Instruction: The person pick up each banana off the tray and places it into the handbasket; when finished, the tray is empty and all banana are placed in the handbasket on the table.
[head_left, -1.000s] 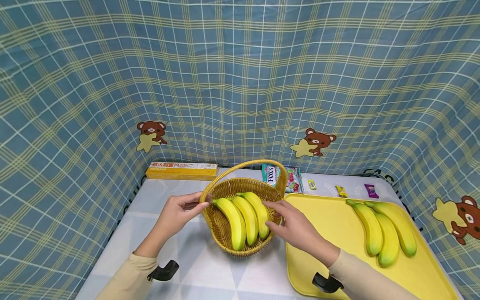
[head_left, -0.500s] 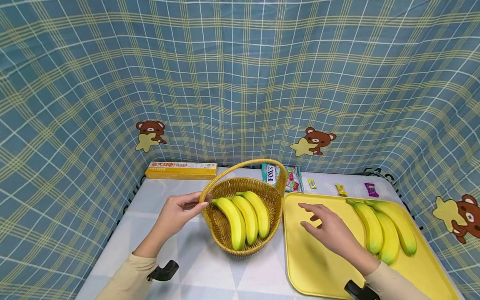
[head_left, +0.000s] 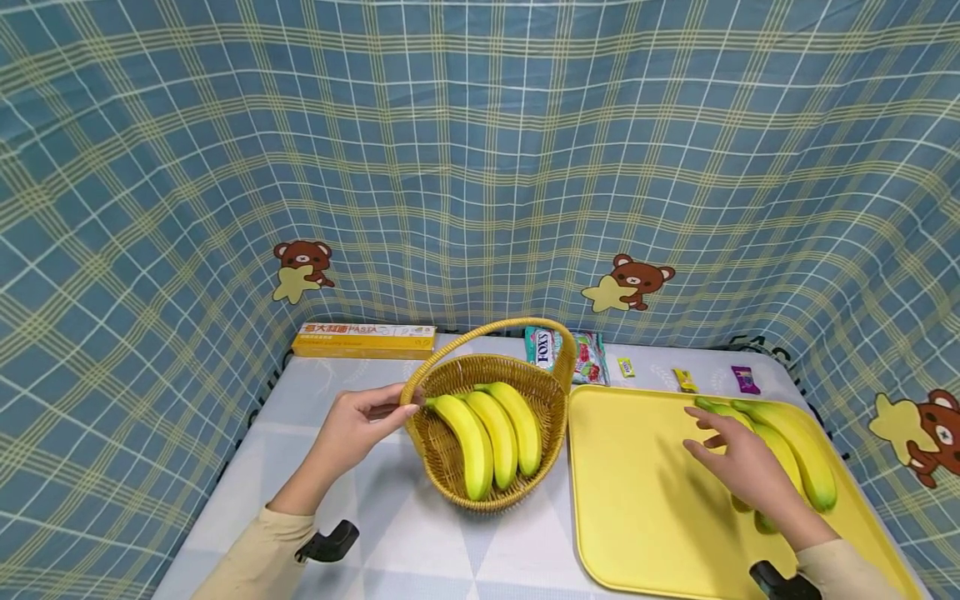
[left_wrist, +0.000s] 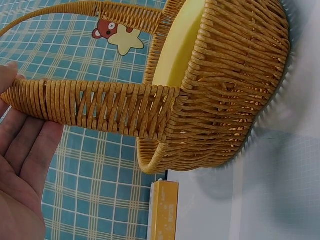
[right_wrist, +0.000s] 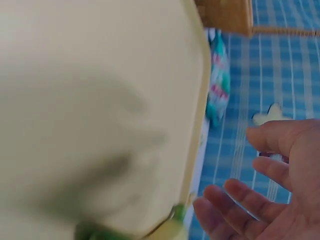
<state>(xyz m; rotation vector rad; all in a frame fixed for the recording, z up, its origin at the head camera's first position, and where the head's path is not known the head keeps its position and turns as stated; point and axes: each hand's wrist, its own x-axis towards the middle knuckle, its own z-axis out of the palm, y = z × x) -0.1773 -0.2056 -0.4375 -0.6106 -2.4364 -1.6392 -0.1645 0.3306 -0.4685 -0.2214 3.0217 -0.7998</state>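
A wicker basket (head_left: pixel 555 417) with a tall arched handle stands mid-table, and a row of three bananas (head_left: pixel 487 437) lies inside it. My left hand (head_left: pixel 358 429) grips the left side of the basket's handle (left_wrist: pixel 95 105), thumb on one face and fingers behind. Over the yellow tray (head_left: pixel 630 500) my right hand (head_left: pixel 742 467) hovers with relaxed, spread fingers, holding nothing. Beneath and beyond it, more bananas (head_left: pixel 806 458) lie on the tray's right side, partly hidden by the hand. The right wrist view shows its fingers (right_wrist: pixel 250 200) apart from the bananas, which blur at the bottom edge.
Along the back stand a pasta box (head_left: pixel 363 342) at left and a FOX'S candy bag (head_left: pixel 588 358) behind the basket. Small wrapped candies, such as a purple one (head_left: pixel 746 380), lie behind the tray. A plaid curtain (head_left: pixel 480 167) encloses the table's back and sides.
My right hand has moved away from the basket's bananas, rightward across the tray to above the bananas there. My left hand stays on the handle, and the basket has not visibly moved.
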